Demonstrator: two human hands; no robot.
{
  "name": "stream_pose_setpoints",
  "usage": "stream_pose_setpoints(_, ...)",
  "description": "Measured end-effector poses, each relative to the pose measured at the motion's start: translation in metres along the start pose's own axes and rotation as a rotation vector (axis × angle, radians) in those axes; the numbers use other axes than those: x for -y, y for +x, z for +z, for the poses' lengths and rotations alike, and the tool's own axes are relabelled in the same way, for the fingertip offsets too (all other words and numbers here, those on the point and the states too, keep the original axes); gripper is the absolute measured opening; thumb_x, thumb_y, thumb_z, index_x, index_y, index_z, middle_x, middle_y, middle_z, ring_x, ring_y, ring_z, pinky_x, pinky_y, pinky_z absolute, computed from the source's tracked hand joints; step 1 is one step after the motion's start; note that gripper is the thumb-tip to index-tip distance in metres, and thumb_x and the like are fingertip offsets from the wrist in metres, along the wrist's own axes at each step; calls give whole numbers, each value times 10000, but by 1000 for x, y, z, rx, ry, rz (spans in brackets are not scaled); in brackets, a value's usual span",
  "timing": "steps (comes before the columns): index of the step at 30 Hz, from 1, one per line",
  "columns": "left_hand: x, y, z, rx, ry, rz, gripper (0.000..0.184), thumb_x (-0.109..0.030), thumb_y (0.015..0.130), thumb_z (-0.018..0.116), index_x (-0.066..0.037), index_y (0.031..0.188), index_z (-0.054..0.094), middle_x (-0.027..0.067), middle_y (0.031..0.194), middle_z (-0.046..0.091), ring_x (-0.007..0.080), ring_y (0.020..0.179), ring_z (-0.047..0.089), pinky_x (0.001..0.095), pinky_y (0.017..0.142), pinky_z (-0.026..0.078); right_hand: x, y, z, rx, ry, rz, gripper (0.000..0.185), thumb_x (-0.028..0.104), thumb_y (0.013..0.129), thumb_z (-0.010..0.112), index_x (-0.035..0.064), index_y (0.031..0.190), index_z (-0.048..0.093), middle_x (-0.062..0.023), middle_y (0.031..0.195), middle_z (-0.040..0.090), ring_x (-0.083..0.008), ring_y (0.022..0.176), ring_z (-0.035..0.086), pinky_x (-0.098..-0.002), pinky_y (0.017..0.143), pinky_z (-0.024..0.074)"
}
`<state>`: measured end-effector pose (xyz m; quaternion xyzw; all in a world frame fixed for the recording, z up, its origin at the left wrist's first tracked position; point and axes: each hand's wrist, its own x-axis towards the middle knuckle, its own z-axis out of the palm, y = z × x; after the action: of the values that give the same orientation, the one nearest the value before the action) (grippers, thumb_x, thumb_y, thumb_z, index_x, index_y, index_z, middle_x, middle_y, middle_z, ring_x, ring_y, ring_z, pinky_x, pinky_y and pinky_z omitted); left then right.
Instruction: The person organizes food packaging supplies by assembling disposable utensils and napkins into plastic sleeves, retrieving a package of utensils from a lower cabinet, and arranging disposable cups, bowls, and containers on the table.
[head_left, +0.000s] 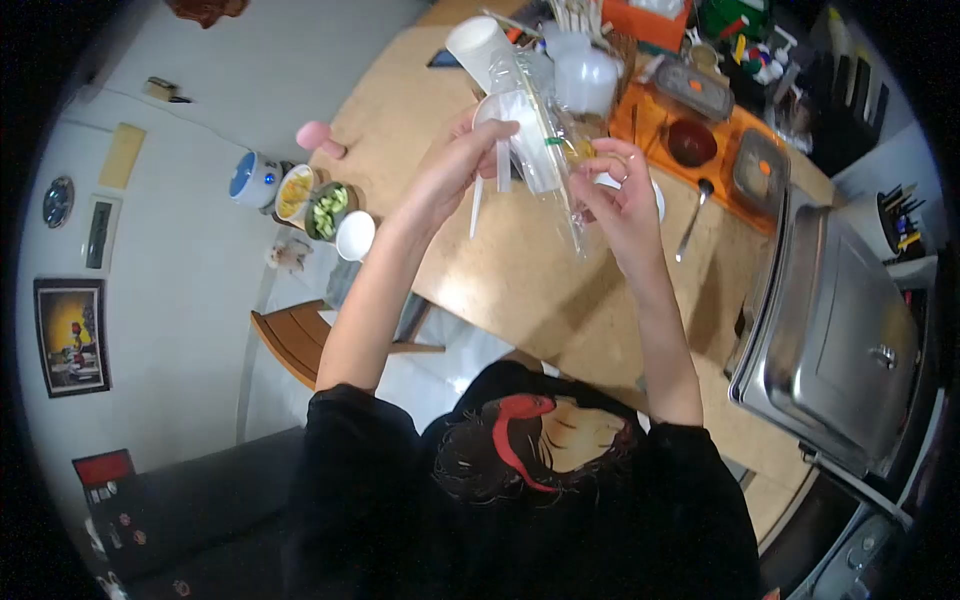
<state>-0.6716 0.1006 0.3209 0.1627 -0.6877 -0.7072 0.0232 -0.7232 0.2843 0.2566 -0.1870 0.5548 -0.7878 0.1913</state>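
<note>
Above the wooden table (pixel 500 265), my left hand (pixel 463 160) is closed on a white plastic piece with a handle (pixel 503 165), pressed against a clear plastic bag (pixel 545 125). Something long and thin with a green band shows inside or along the bag. My right hand (pixel 622 190) pinches the bag's right side with thumb and fingers. A white cup (pixel 476 42) stands just beyond my left hand. Behind my right hand, a white round item (pixel 658 200) is partly hidden.
Bowls of yellow pieces (pixel 295 192) and green pieces (pixel 327 212), a white bowl (pixel 356 237) and a pink object (pixel 318 137) line the left. On the right are an orange tray (pixel 650 150), a spoon (pixel 692 222) and a large metal-lidded appliance (pixel 840 330).
</note>
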Motion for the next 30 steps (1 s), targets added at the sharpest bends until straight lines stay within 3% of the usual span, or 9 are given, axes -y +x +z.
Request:
stream_pose_setpoints(3, 47, 7, 6, -28, -46, -56, 130, -216, 847, 603, -107, 805, 546, -64, 635, 466, 25, 503, 352, 180, 476, 285, -39, -15, -16, -64, -32, 10, 234, 34, 816, 622, 34, 1025, 516, -121, 1149, 503, -154, 798, 604, -260, 631, 494)
stream_pose_setpoints(5, 81, 8, 11, -28, -56, -127, 140, -226, 864, 578, -90, 833, 566, -59, 651, 481, 26, 523, 372, 193, 483, 291, -61, -17, -26, -77, -649, -380, 127, 70, 819, 620, 30, 930, 571, -154, 1183, 491, -267, 991, 568, -342, 813, 465)
stream_pose_setpoints(6, 96, 8, 14, -29, -55, -163, 166, -235, 881, 554, -74, 860, 586, -54, 667, 496, 27, 544, 391, 205, 490, 298, -66, -19, -28, -83, -707, -401, 131, 114, 832, 626, 24, 926, 617, -105, 1231, 490, -203, 1104, 501, -324, 790, 490)
stream_pose_setpoints(9, 128, 5, 26, 30, -36, -249, 243, -306, 895, 558, -67, 897, 603, -56, 671, 504, 23, 551, 399, 202, 491, 297, -89, -18, -31, -122, -723, -266, 214, 155, 823, 647, 40, 1003, 631, -111, 1255, 480, -219, 1046, 537, -357, 838, 465)
stream_pose_setpoints(13, 140, 1, 38, 98, -63, -260, 325, -380, 899, 557, -64, 947, 620, -60, 688, 516, 17, 553, 383, 203, 495, 299, -124, -14, -39, -158, -416, 12, 322, 203, 776, 691, -26, 988, 613, -171, 1190, 513, -248, 967, 588, -306, 735, 512)
stream_pose_setpoints(15, 146, 6, 28, 255, 20, -285, 345, -438, 880, 572, -100, 921, 622, -64, 716, 524, 21, 572, 406, 188, 524, 324, -126, -18, -45, -149, -425, 33, 322, 193, 770, 694, -43, 970, 605, -157, 1141, 533, -227, 931, 596, -292, 705, 519)
stream_pose_setpoints(19, 153, 20, 31, 121, -53, -226, 346, -402, 871, 600, -76, 981, 632, -51, 755, 538, 31, 617, 437, 195, 542, 340, -110, -26, -46, -138, -514, 61, 287, 165, 732, 713, -42, 887, 588, -116, 934, 575, -212, 835, 603, -304, 684, 509)
stream_pose_setpoints(22, 159, 36, 38, 58, 236, 112, 343, -363, 782, 715, -48, 900, 643, -68, 661, 476, 31, 626, 409, 201, 544, 324, -108, -30, -49, -65, -649, -20, 252, 158, 723, 704, -25, 832, 570, -111, 828, 563, -235, 783, 591, -323, 693, 480)
stream_pose_setpoints(30, 178, 56, 38, -12, 125, -25, 240, -281, 834, 660, -41, 842, 650, -34, 710, 540, 50, 633, 449, 212, 538, 353, -115, -40, -57, -102, -715, -19, 208, 153, 752, 662, -31, 813, 585, -128, 859, 573, -266, 814, 583, -319, 733, 463)
